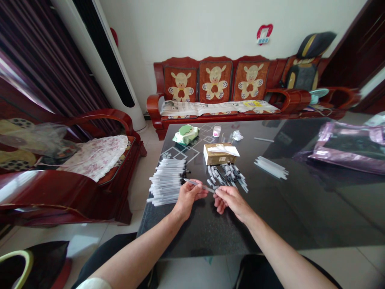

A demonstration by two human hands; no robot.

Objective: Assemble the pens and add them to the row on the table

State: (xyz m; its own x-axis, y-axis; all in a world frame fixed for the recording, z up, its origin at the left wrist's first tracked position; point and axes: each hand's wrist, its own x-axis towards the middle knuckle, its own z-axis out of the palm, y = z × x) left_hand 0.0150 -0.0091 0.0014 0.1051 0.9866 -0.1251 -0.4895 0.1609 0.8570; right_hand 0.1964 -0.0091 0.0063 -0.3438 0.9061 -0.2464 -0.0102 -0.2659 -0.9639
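If you push the two ends of the pen (207, 188) together at a slant, I think it could slip sideways, because both your grips on it look light and the barrel seems smooth. It could then drop on the dark glossy table (300, 212) and roll. I see also a second risk: your left hand (190, 196) is just beside the pile of pale pens (167, 182), and this pile reaches to the left edge of the table, so a careless brush of the wrist could send some of them to the floor. The loose small pieces (225, 174) in front of the tissue box (221, 157) could be scattered in the same way, if your right hand (228, 198) moves forward too quickly.

The pen is above the table, between your two hands. It is thin, straight and greyish, with a narrow point at its left end; at its right end I see something darker, but your fingers partly cover it and I cannot tell what it is. It is slightly tilted across your view. Your left hand pinches it between thumb and fingers, and your right hand pinches the other end, its lower fingers curled
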